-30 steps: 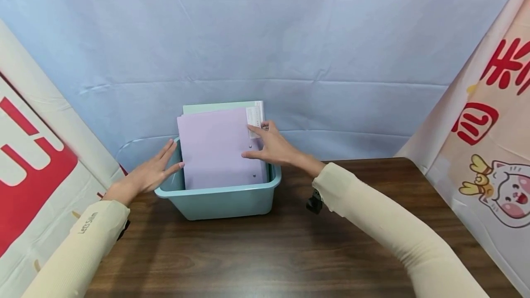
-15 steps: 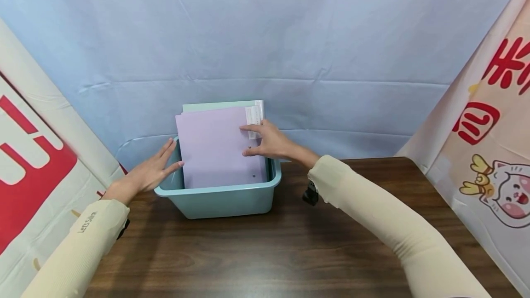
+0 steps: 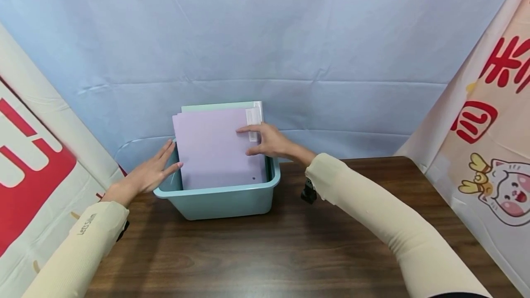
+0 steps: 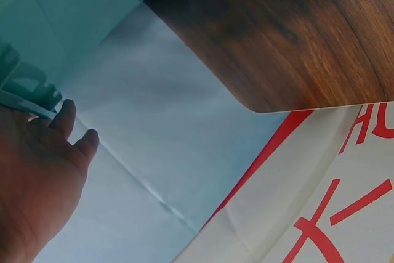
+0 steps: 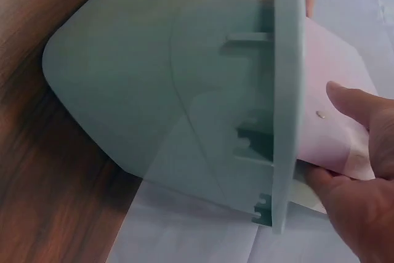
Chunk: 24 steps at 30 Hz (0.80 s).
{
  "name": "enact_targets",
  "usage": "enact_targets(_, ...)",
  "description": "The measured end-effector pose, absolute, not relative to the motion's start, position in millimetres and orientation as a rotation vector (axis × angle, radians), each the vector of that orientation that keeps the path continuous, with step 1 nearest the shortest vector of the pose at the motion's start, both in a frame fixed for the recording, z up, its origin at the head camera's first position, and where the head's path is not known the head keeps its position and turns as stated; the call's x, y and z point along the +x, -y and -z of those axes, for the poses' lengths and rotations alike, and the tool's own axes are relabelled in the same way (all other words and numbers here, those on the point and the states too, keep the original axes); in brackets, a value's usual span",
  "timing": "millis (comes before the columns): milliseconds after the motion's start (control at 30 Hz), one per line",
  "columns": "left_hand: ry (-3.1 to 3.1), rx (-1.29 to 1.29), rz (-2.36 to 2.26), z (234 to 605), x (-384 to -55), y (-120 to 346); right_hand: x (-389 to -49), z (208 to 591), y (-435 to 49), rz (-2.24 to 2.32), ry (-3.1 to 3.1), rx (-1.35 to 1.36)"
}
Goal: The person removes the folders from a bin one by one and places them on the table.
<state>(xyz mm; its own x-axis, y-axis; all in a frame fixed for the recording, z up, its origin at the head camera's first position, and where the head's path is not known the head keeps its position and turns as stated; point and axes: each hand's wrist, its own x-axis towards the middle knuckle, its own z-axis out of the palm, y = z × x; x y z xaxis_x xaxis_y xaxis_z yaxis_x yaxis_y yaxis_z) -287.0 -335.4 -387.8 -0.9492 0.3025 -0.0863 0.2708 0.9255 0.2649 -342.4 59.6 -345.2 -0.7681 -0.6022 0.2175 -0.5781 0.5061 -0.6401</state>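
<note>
A light-blue plastic tub (image 3: 227, 203) stands on the table with a purple file folder (image 3: 211, 151) upright inside it, its lower edge hidden by the front wall. Behind that folder rises a pale green one (image 3: 219, 106). My right hand (image 3: 275, 143) grips the purple folder at its right edge. In the right wrist view the thumb of the right hand (image 5: 360, 164) lies over its front, other fingers behind the edge. My left hand (image 3: 145, 174) is at the tub's left rim, fingers straight; in the left wrist view the left hand (image 4: 43, 183) is beside that rim.
The dark wooden table (image 3: 248, 256) extends in front and to the right of the tub. A pale blue cloth (image 3: 331, 59) hangs close behind. Printed cloths stand at the left (image 3: 33, 174) and right (image 3: 492, 151).
The purple folder has shifted slightly left in the tub, and my right hand has moved left with it. My left hand stays almost still.
</note>
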Motion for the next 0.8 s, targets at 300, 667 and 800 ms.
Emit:
enact_targets(300,-2.957,0.445,-0.383,386.9,-286.1,336.0,-341.5,352.0,-58.2,1.244,-2.644,-1.019)
enact_targets(667,-2.961,0.445,-0.359,386.3,-285.9,333.8,-340.8,359.6,-58.5,1.354,-2.651,-0.923)
enact_targets(800,-2.958,0.445,-0.356,386.2,-285.5,332.4,-339.6,360.5,-59.4,1.412,-2.637,-0.852)
